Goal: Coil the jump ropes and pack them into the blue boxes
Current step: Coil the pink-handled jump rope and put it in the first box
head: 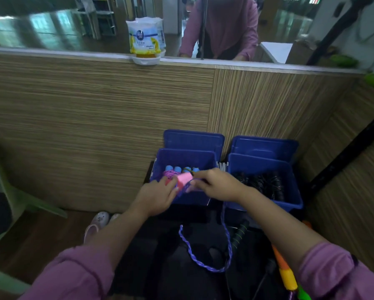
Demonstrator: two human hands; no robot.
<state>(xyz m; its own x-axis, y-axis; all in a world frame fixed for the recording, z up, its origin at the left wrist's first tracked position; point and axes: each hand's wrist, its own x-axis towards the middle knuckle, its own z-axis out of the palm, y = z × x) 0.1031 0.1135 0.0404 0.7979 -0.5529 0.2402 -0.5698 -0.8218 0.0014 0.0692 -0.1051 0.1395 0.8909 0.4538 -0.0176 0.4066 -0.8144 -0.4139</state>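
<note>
Two open blue boxes stand against the wooden partition. The left blue box (186, 156) holds coiled ropes with blue handle ends (182, 169). The right blue box (287, 176) holds black ropes (266, 182). My left hand (157, 198) grips the pink handles (184, 180) of a purple braided jump rope (203, 265) over the left box's front rim. My right hand (218, 185) pinches the purple cord beside the handles. The rest of the cord hangs in a loop over my dark lap.
A black rope handle with green rings (240, 232) and an orange and yellow handle (286, 276) lie at the lower right. An air freshener pack (146, 37) sits on the partition ledge; a person in pink (222, 29) stands behind it. Slippers (97, 224) lie on the floor left.
</note>
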